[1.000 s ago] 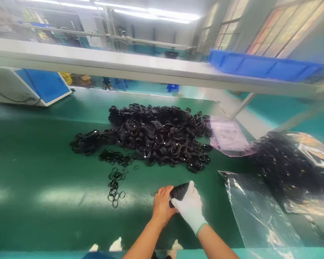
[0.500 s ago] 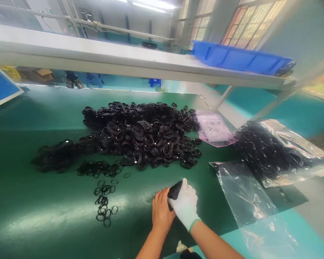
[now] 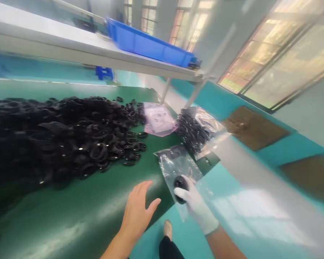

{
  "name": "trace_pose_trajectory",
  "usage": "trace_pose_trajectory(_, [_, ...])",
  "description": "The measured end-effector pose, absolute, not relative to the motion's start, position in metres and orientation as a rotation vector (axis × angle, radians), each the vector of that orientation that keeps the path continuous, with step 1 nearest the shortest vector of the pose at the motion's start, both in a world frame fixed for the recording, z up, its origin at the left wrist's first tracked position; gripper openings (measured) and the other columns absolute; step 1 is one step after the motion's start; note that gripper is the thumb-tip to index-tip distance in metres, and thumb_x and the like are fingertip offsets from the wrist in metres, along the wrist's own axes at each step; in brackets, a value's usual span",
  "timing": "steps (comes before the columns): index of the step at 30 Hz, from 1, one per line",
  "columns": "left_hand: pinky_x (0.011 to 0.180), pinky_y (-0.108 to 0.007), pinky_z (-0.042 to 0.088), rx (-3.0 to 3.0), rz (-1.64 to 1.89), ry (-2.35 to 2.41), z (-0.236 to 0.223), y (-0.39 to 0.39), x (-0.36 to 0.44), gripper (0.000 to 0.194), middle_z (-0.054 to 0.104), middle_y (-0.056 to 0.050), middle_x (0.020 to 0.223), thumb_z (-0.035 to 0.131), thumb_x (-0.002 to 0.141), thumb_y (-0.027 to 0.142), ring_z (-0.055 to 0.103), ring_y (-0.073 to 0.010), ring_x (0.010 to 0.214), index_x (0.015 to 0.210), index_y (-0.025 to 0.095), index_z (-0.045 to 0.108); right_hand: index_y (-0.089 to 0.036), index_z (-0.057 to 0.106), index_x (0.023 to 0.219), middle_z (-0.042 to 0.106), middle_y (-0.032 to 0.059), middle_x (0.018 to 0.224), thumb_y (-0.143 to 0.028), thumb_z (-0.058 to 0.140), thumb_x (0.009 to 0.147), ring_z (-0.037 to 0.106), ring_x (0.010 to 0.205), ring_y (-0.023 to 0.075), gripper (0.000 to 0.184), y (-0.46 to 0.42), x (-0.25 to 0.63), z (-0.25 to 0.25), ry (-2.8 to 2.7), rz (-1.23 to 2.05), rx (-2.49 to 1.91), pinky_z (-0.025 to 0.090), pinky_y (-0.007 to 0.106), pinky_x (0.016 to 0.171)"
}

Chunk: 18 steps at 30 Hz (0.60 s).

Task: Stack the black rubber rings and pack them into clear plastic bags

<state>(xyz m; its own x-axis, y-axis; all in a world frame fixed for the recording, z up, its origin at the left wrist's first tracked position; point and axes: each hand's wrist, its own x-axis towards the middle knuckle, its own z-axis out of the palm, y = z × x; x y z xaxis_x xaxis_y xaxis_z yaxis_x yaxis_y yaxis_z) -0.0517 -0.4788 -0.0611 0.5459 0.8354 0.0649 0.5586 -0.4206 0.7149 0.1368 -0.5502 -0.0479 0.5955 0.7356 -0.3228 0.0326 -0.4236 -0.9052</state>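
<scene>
My right hand (image 3: 196, 201), in a white glove, is closed round a coiled black cable (image 3: 180, 189). It is in front of a clear plastic bag (image 3: 175, 162) that lies over the table's right edge. Whether the cable touches the bag I cannot tell. My bare left hand (image 3: 137, 207) is open above the green table (image 3: 102, 201), thumb and fingers apart, with nothing in it. A large heap of black coiled cables (image 3: 78, 136) spreads over the left and middle of the table, partly blurred.
A filled clear bag of black items (image 3: 194, 131) lies at the table's right corner. Beside it is a pinkish bag (image 3: 160, 120) with printed marks. A white shelf (image 3: 70, 50) crosses above the table, bearing a blue bin (image 3: 151, 41).
My view has turned to the right. My hands have come apart: the left has let go of the coiled cable, and the right has carried it rightward to the clear bag.
</scene>
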Motion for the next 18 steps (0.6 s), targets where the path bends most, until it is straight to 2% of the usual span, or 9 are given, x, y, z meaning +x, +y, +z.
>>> trace_pose_trajectory(3, [0.093, -0.043, 0.036, 2.339, 0.521, 0.85, -0.077, -0.52, 0.021, 0.053, 0.049, -0.005, 0.122, 0.057, 0.071, 0.037, 0.043, -0.0251, 0.113, 0.121, 0.026, 0.041, -0.019, 0.047, 0.114, 0.052, 0.0071, 0.116, -0.04, 0.063, 0.065, 0.045, 0.11, 0.0265, 0.056, -0.626, 0.204, -0.04, -0.375, 0.977, -1.599, 0.039, 0.04, 0.09])
trace_pose_trajectory(5, [0.097, -0.046, 0.033, 2.524, 0.495, 0.67, -0.099, -0.551, 0.065, 0.067, 0.044, -0.006, 0.129, 0.062, 0.064, 0.039, 0.039, -0.0279, 0.117, 0.125, 0.025, 0.038, -0.019, 0.046, 0.115, 0.05, 0.0079, 0.117, -0.04, 0.062, 0.067, 0.044, 0.111, 0.027, 0.054, -0.667, 0.235, -0.042, -0.23, 1.037, -1.515, 0.041, 0.041, 0.088])
trace_pose_trajectory(7, [0.099, -0.049, 0.028, 2.709, 0.481, 0.625, -0.124, -0.574, 0.096, 0.071, 0.038, -0.007, 0.134, 0.062, 0.064, 0.033, 0.034, -0.0294, 0.122, 0.128, 0.024, 0.034, -0.02, 0.045, 0.115, 0.047, 0.0086, 0.123, -0.041, 0.064, 0.065, 0.041, 0.114, 0.0281, 0.057, -0.694, 0.255, -0.05, -0.128, 1.076, -1.486, 0.042, 0.042, 0.087])
trace_pose_trajectory(9, [0.099, -0.049, 0.026, 2.845, 0.514, 0.736, -0.146, -0.585, 0.112, 0.061, 0.04, -0.007, 0.133, 0.058, 0.067, 0.021, 0.034, -0.0282, 0.122, 0.124, 0.023, 0.039, -0.021, 0.045, 0.116, 0.044, 0.0093, 0.127, -0.041, 0.067, 0.06, 0.039, 0.116, 0.0296, 0.064, -0.704, 0.268, -0.059, -0.091, 1.149, -1.478, 0.041, 0.043, 0.088])
trace_pose_trajectory(12, [0.095, -0.045, 0.031, 2.877, 0.637, 1.0, -0.155, -0.585, 0.114, 0.034, 0.053, -0.005, 0.118, 0.052, 0.069, 0.011, 0.045, -0.0245, 0.112, 0.101, 0.022, 0.055, -0.018, 0.046, 0.118, 0.047, 0.0108, 0.125, -0.038, 0.071, 0.051, 0.04, 0.117, 0.0302, 0.074, -0.698, 0.28, -0.066, -0.236, 1.374, -1.442, 0.036, 0.04, 0.094])
trace_pose_trajectory(15, [0.08, -0.035, 0.039, 2.788, 0.615, 1.207, -0.134, -0.577, 0.111, 0.016, 0.06, -0.004, 0.094, 0.049, 0.072, 0.011, 0.053, -0.0203, 0.093, 0.08, 0.02, 0.059, -0.015, 0.044, 0.122, 0.049, 0.0103, 0.123, -0.033, 0.07, 0.05, 0.04, 0.117, 0.0282, 0.079, -0.682, 0.288, -0.063, -0.539, 1.604, -1.419, 0.031, 0.037, 0.098])
trace_pose_trajectory(18, [0.063, -0.025, 0.041, 2.611, 0.461, 1.375, -0.104, -0.572, 0.116, 0.017, 0.059, -0.001, 0.076, 0.042, 0.081, 0.019, 0.055, -0.0132, 0.071, 0.079, 0.022, 0.059, -0.018, 0.038, 0.127, 0.048, 0.0083, 0.124, -0.028, 0.069, 0.049, 0.041, 0.116, 0.0271, 0.084, -0.666, 0.288, -0.058, -0.826, 1.716, -1.51, 0.031, 0.036, 0.098])
